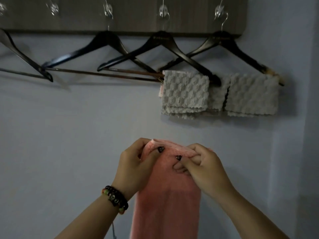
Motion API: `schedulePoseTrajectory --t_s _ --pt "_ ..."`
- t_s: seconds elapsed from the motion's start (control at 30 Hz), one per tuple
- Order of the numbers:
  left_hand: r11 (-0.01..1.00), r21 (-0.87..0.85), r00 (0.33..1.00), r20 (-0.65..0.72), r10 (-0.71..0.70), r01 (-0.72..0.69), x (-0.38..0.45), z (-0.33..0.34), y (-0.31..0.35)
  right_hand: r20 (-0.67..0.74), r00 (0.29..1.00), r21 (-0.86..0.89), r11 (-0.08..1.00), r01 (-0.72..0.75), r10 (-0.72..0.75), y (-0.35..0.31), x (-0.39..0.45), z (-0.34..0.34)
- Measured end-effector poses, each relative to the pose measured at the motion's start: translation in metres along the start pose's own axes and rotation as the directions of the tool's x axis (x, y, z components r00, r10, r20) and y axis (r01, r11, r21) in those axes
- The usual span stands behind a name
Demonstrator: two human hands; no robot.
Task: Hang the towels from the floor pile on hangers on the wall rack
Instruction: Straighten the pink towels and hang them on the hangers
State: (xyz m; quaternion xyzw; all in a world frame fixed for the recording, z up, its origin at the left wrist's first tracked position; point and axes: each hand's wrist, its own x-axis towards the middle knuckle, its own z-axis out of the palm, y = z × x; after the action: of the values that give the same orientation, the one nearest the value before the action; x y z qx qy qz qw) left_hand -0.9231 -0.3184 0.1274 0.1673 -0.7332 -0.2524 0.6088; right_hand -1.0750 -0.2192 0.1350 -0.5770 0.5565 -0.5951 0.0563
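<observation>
Head view: both forearms are raised side by side below the wall rack. Left hand and right hand each pinch the folded top edge of the pink towel between thumb and curled fingers; the towel hangs straight down in front of the wall, well below the hangers.

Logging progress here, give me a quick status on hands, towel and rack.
Left hand and right hand both pinch the pink towel by its top edge. Two grey towels already hung. Middle hanger bare. Nothing in the way.
</observation>
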Motion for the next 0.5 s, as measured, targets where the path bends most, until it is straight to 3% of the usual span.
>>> schedulePoseTrajectory --t_s 0.13,0.27,0.5 --pt "0.999 -0.021 0.998 -0.055 0.031 -0.032 0.033 -0.012 0.007 -0.078 0.979 -0.076 0.980 0.183 -0.189 -0.015 0.018 0.010" --pt "0.995 -0.086 0.999 -0.024 0.049 -0.050 0.070 -0.030 0.003 -0.119 0.933 -0.150 0.935 0.323 -0.341 -0.022 0.043 0.021" --pt "0.992 0.004 0.991 0.052 0.124 -0.125 0.130 -0.067 -0.020 -0.129 0.865 -0.319 0.846 0.427 -0.485 -0.034 0.096 0.047"
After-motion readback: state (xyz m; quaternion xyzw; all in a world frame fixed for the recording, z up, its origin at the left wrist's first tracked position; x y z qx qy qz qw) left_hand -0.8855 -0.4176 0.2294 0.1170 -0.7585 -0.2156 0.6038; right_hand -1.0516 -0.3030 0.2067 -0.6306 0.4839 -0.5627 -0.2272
